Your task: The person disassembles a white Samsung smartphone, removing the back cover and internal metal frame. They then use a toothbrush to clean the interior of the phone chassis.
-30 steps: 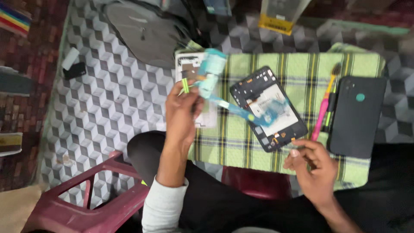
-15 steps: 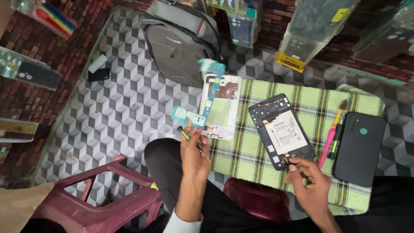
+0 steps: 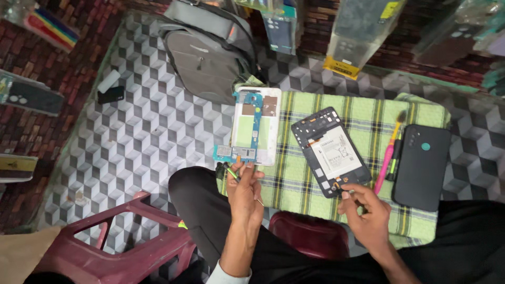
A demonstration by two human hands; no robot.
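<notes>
Green checked cloth (image 3: 315, 181) over my lap, two opened phones on it.
Nearest me, my left hand (image 3: 244, 194) pinches a thin green-handled tool (image 3: 231, 172) in its fingers, just below the teal circuit board (image 3: 243, 138) lying lengthwise on the white phone frame (image 3: 256, 126), long axis pointing away from me. My right hand (image 3: 368, 213) fingers pinch the near corner of the black opened phone (image 3: 330, 151), battery showing, tilted leftwards. Beyond, a grey backpack (image 3: 210, 52) on the floor.
</notes>
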